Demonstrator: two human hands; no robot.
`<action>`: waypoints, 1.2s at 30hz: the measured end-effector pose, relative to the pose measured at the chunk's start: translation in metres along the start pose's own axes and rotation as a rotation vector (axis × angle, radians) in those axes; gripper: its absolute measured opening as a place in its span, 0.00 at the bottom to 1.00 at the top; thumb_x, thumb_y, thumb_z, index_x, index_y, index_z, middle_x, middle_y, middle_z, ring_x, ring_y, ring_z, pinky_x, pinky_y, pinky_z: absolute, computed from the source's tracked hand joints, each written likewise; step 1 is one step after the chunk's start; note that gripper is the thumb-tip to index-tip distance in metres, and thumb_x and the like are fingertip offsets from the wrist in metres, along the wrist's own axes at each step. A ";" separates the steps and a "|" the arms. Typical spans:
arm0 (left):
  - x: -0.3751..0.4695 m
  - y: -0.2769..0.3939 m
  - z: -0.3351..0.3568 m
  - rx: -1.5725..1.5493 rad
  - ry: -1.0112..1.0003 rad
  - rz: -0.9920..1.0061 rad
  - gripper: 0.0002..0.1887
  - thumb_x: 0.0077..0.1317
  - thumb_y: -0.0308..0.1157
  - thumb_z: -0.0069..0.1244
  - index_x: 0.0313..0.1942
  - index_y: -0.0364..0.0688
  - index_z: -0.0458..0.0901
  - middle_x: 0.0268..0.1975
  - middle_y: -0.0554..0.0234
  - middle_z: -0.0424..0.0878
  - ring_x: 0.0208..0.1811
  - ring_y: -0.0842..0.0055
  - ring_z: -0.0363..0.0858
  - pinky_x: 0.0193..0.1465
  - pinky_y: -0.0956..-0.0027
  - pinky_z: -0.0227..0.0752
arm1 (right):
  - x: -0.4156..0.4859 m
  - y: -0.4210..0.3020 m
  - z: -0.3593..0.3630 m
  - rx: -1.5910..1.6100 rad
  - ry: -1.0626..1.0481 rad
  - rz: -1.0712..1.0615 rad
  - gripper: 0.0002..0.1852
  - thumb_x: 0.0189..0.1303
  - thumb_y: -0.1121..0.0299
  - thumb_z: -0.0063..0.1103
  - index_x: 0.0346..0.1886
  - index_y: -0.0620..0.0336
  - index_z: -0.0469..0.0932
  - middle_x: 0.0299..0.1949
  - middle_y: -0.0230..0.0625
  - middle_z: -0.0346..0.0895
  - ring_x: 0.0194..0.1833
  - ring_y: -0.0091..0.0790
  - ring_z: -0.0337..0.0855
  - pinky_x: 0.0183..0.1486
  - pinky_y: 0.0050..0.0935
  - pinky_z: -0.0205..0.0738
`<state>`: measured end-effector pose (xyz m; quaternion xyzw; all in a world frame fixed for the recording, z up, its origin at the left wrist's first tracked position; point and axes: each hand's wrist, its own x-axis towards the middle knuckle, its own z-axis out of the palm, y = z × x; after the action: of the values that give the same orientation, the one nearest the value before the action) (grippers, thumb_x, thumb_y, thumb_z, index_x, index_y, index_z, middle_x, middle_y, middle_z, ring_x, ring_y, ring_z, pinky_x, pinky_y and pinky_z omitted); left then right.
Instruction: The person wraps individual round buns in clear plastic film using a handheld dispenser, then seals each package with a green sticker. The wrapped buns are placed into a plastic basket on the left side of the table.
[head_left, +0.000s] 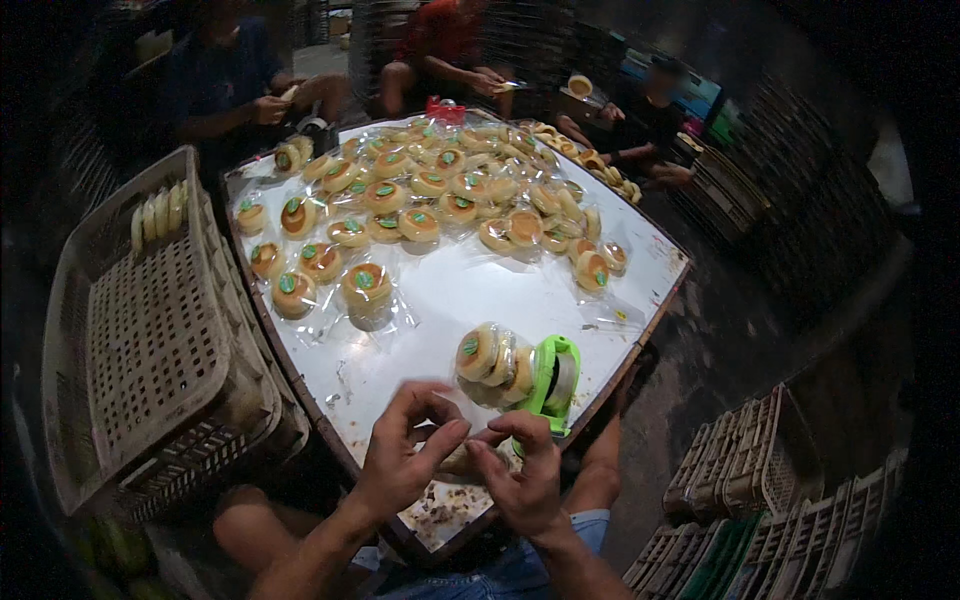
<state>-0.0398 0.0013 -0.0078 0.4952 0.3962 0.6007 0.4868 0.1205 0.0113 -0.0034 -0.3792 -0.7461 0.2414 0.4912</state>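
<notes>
My left hand and my right hand meet over the near corner of a white table, fingertips pinched on the clear plastic of a bag. A round bun in the bag shows partly between and below them. Just beyond, a stack of wrapped buns, the end one with a green label, lies on its side against a green tape dispenser. Many plastic-wrapped buns with green labels cover the table's far half.
Stacked plastic crates stand along the left edge, some buns in the top one. More crates are at lower right. Unwrapped buns line the far right edge. Several people sit beyond the table. Crumbs lie at the near corner.
</notes>
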 end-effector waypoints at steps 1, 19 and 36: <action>-0.001 0.000 -0.001 -0.030 0.034 -0.069 0.20 0.66 0.23 0.54 0.57 0.34 0.66 0.36 0.63 0.80 0.37 0.82 0.79 0.42 0.77 0.76 | 0.000 0.002 0.002 0.086 -0.037 0.036 0.17 0.51 0.81 0.65 0.45 0.60 0.78 0.33 0.39 0.78 0.34 0.43 0.77 0.42 0.39 0.69; 0.017 -0.030 0.000 -0.275 0.323 -0.021 0.11 0.65 0.20 0.52 0.38 0.42 0.66 0.37 0.66 0.72 0.39 0.86 0.68 0.42 0.79 0.67 | 0.012 0.006 0.046 0.503 0.410 0.324 0.15 0.63 0.82 0.54 0.53 0.64 0.69 0.51 0.44 0.72 0.50 0.35 0.76 0.60 0.34 0.67; 0.024 -0.091 0.004 -0.128 0.397 -0.270 0.15 0.65 0.25 0.52 0.44 0.38 0.62 0.36 0.63 0.73 0.38 0.82 0.71 0.43 0.75 0.69 | -0.069 0.100 -0.041 -0.130 0.322 1.153 0.17 0.66 0.62 0.59 0.31 0.70 0.80 0.27 0.36 0.76 0.32 0.29 0.73 0.40 0.31 0.69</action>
<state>-0.0195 0.0443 -0.0889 0.2785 0.5077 0.6395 0.5056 0.2067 0.0149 -0.0983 -0.7837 -0.3497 0.3624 0.3637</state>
